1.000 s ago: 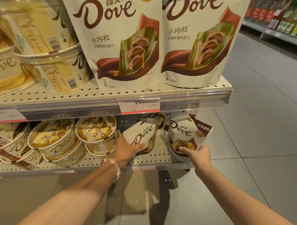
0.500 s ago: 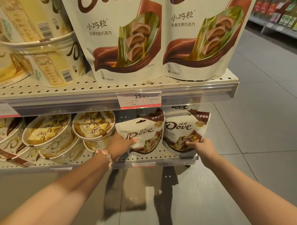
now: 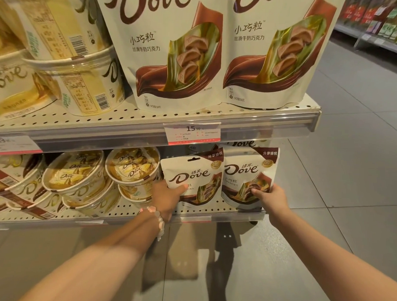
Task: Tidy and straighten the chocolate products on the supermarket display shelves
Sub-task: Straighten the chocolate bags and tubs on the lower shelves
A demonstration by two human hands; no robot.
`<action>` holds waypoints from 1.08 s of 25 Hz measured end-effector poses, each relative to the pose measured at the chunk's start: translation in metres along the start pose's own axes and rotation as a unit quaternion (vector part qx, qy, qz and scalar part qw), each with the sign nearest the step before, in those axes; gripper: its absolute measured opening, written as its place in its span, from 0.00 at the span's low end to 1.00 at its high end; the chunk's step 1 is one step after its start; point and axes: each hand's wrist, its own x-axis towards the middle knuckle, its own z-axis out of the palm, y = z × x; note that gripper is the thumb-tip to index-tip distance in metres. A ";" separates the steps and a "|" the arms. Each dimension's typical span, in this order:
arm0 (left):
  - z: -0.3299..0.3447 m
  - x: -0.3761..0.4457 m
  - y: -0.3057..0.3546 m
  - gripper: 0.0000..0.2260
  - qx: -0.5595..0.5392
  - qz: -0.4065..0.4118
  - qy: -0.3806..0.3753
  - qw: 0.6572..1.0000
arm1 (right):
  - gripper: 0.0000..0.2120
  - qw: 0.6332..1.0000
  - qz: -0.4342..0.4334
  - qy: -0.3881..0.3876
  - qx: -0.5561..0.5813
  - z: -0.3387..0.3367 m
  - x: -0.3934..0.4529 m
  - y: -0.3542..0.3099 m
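Floor [image 3: 349, 178]: grey, large square tiles with thin joints, faintly glossy; runs right of and under the shelving unit.

Upper shelf [image 3: 149, 119]: cream perforated metal, clear plastic price rail along its front edge. Lower shelf [image 3: 213, 210]: same perforated metal, directly beneath the upper shelf.

Far shelving [image 3: 381, 28]: across the aisle, up and right of the upper shelf; coloured packs, blurred.

Large Dove pouches, two [image 3: 174, 55] [image 3: 275, 51]: stand upright side by side on the upper shelf's right half; smooth cream film, brown ribbon print, chocolate pieces pictured.

Stacked Dove tubs [image 3: 78, 83]: round, clear plastic walls, yellow-cream labels with barcodes; on the upper shelf, left of the large pouches.

Lidded Dove tubs [image 3: 131, 168]: round, tilted with lids facing forward, piled on the lower shelf's left and middle.

Left small Dove pouch [image 3: 194, 175]: on the lower shelf under the price tag, upright, touching the right small Dove pouch [image 3: 248, 172] beside it; both cream film with a brown corner flag.

Price tag [image 3: 192, 132]: white and pink card reading 15.90, in the upper shelf's rail.

Left hand [image 3: 166, 194]: grips the left small pouch's lower left edge, thumb across its front; bead bracelet [image 3: 157, 218] at the wrist.

Right hand [image 3: 268, 197]: grips the right small pouch's lower right corner, thumb on its front.
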 end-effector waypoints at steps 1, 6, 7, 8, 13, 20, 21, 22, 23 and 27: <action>0.001 0.000 0.001 0.13 0.008 0.005 0.007 1.000 | 0.15 1.000 0.000 0.001 -0.001 0.000 -0.002 -0.001; -0.003 -0.005 0.008 0.12 0.028 -0.032 0.055 0.998 | 0.23 0.999 -0.017 0.026 -0.015 -0.006 -0.019 -0.005; -0.007 -0.009 0.010 0.11 0.037 -0.039 0.057 0.997 | 0.27 0.998 -0.027 0.060 -0.013 -0.008 -0.028 -0.008; -0.012 -0.015 0.013 0.10 0.052 -0.043 0.057 0.996 | 0.29 0.994 -0.046 0.096 -0.020 -0.010 -0.039 -0.011; -0.047 -0.060 0.050 0.07 0.108 -0.001 0.037 0.994 | 0.29 0.971 -0.217 0.085 -0.058 -0.004 -0.101 -0.038; -0.112 -0.117 0.143 0.05 0.091 0.162 0.066 0.980 | 0.21 0.910 -0.380 -0.153 -0.068 0.048 -0.193 -0.118; -0.122 -0.117 0.155 0.06 0.087 0.168 0.097 0.977 | 0.21 0.899 -0.397 -0.169 -0.074 0.059 -0.204 -0.129; -0.132 -0.116 0.165 0.06 0.086 0.177 0.133 0.971 | 0.21 0.890 -0.411 -0.179 -0.082 0.070 -0.213 -0.140; -0.144 -0.114 0.174 0.07 0.088 0.194 0.170 0.962 | 0.21 0.884 -0.420 -0.188 -0.085 0.082 -0.222 -0.152; -0.195 -0.095 0.198 0.18 0.107 0.266 0.303 0.909 | 0.26 0.882 -0.422 -0.196 -0.076 0.145 -0.246 -0.189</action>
